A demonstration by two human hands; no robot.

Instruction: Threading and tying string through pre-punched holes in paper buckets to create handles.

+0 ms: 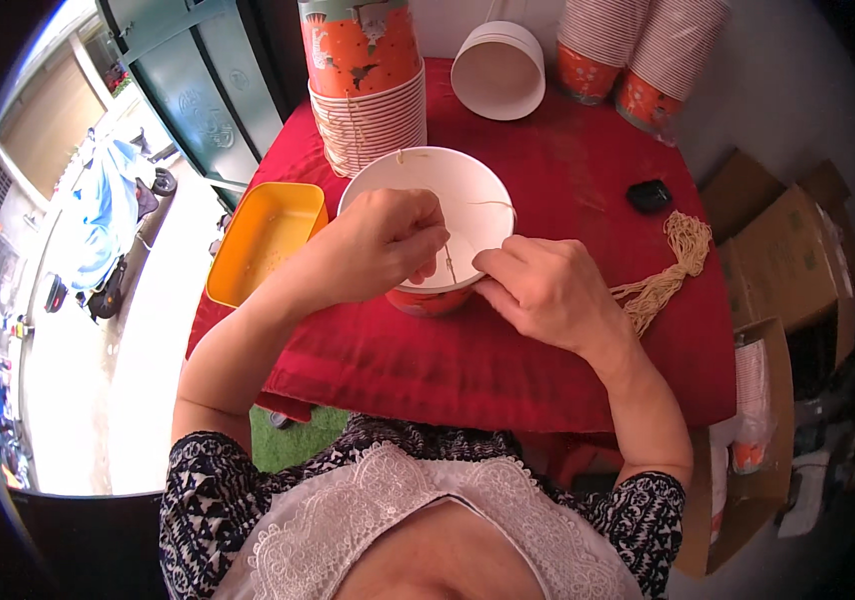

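Pinching a thin beige string (450,262) at the rim of the white-lined orange paper bowl (428,215) on the red tablecloth (548,340), the left hand (378,245) and right hand (548,290) are both closed on it; the string could be pulled free, or the bowl tipped, by a tug.

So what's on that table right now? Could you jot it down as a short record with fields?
Surface: red cloth-covered table
Centre: white-lined orange paper bucket
Left hand: over the bucket rim, pinching a thin tan string
Right hand: at the bucket's near rim, fingers on the string
Left side: yellow plastic tray
Right side: bundle of tan strings
Back: stack of orange paper buckets
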